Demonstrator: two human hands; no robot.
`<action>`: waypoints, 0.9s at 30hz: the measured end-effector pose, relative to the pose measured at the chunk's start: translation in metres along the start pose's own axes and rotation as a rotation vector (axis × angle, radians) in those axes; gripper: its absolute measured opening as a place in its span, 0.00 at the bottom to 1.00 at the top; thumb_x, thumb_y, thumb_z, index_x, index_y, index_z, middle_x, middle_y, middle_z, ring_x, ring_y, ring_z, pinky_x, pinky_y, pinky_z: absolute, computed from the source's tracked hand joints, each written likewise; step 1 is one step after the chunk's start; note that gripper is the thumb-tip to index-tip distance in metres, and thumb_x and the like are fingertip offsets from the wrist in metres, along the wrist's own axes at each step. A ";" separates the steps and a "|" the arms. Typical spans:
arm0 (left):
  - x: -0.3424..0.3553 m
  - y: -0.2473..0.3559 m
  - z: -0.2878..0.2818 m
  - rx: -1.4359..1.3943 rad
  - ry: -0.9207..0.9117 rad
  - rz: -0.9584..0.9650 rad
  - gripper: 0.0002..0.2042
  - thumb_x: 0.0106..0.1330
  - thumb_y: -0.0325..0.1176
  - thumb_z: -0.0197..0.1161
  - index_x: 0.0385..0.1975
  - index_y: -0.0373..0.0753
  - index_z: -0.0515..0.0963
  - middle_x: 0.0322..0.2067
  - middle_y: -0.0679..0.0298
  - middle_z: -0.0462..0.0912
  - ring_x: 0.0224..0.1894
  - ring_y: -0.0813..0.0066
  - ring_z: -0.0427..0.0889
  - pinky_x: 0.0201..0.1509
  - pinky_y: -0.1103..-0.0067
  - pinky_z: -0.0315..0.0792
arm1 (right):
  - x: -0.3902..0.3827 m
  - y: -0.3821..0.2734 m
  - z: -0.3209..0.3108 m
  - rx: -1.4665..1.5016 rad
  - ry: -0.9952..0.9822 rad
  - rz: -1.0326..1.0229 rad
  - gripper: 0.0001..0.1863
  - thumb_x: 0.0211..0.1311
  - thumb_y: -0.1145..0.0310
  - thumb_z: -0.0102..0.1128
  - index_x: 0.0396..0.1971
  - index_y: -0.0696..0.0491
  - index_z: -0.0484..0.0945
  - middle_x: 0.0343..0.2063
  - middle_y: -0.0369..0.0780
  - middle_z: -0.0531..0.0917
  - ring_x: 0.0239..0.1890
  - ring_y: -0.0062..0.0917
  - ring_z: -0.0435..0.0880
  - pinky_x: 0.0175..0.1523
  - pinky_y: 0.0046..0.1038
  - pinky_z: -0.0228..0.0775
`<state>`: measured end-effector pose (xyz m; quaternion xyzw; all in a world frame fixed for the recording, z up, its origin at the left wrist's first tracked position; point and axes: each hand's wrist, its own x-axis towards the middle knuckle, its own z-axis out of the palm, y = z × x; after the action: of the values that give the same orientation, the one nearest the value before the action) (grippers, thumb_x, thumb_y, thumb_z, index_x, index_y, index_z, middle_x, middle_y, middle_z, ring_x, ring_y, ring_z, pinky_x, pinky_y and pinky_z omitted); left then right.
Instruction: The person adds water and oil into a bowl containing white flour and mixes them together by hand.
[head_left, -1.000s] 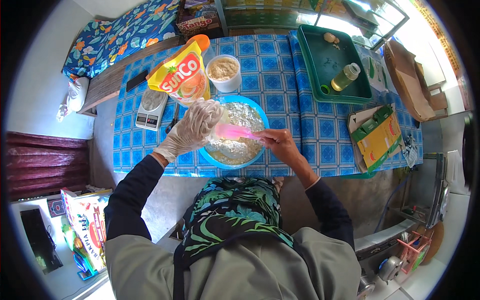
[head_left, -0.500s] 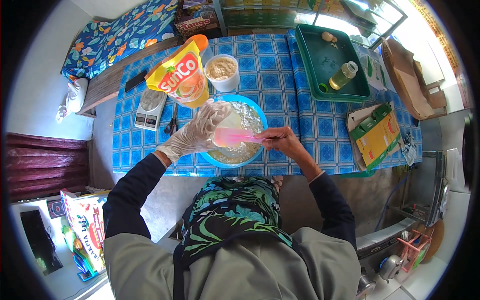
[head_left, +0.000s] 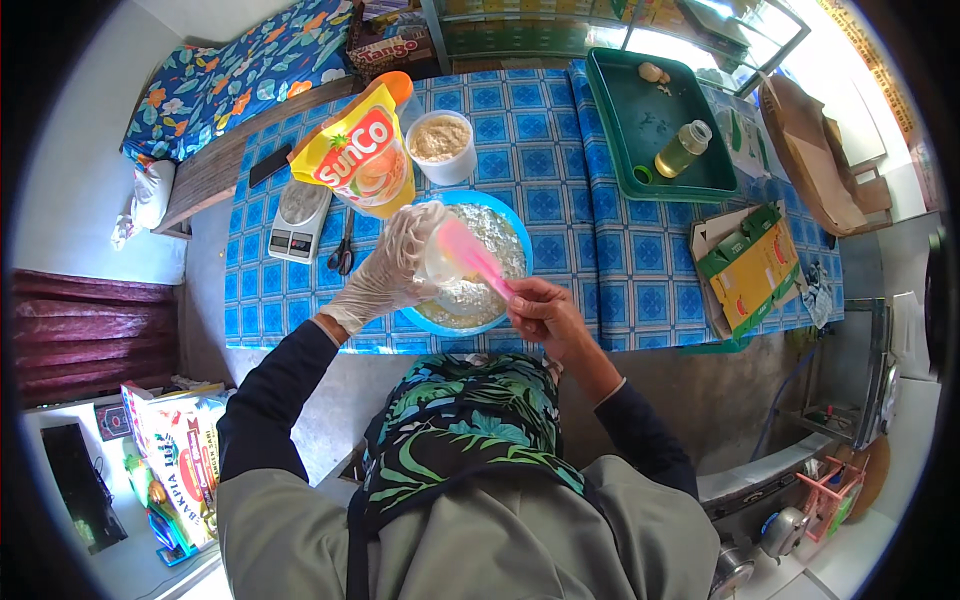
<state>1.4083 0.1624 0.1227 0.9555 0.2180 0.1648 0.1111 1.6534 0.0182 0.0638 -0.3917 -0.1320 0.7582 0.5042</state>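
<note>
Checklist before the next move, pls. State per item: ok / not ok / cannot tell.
1. Cup secured: ok. The gloved left hand is wrapped around the translucent cup.
2. Spatula in hand: ok. The bare right hand grips the pink spatula by its handle, head at the cup.
3. Blue bowl underneath: ok. Cup and spatula head are above it.
4. Cup emptied: cannot tell. Its inside is mostly hidden.
5. Both hands gloved: not ok. Only the left is.
6. Scissors out of the bowl: ok. They lie on the table, left of it.
</note>
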 end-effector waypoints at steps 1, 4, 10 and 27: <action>-0.004 -0.002 -0.002 -0.036 -0.013 -0.063 0.51 0.41 0.38 0.76 0.68 0.34 0.55 0.63 0.48 0.63 0.65 0.48 0.64 0.72 0.61 0.58 | -0.002 0.000 0.000 -0.025 0.036 -0.049 0.14 0.64 0.77 0.60 0.49 0.54 0.82 0.24 0.33 0.79 0.19 0.13 0.69 0.20 0.17 0.56; -0.013 -0.008 -0.007 -0.066 0.010 -0.147 0.50 0.41 0.36 0.77 0.67 0.34 0.56 0.62 0.48 0.65 0.64 0.48 0.66 0.70 0.63 0.60 | -0.004 0.007 -0.005 -0.583 0.314 -0.602 0.19 0.59 0.80 0.60 0.50 0.51 0.81 0.25 0.34 0.79 0.22 0.20 0.75 0.23 0.23 0.64; -0.037 -0.025 -0.004 -0.031 0.106 -0.197 0.48 0.41 0.36 0.77 0.66 0.36 0.59 0.58 0.50 0.69 0.60 0.50 0.70 0.66 0.64 0.64 | 0.003 0.020 -0.023 -1.680 0.434 -0.938 0.26 0.43 0.82 0.60 0.46 0.47 0.80 0.26 0.40 0.78 0.33 0.38 0.82 0.31 0.38 0.73; -0.162 -0.027 0.072 -0.592 0.885 -0.803 0.48 0.46 0.31 0.80 0.68 0.39 0.58 0.61 0.59 0.68 0.62 0.67 0.70 0.65 0.71 0.70 | 0.105 -0.008 -0.014 -1.663 0.385 -0.373 0.10 0.49 0.68 0.59 0.29 0.49 0.88 0.31 0.49 0.85 0.36 0.46 0.84 0.41 0.44 0.74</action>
<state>1.2864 0.1027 0.0059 0.5713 0.5275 0.5403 0.3215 1.6493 0.1103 0.0109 -0.7259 -0.6171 0.2416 0.1842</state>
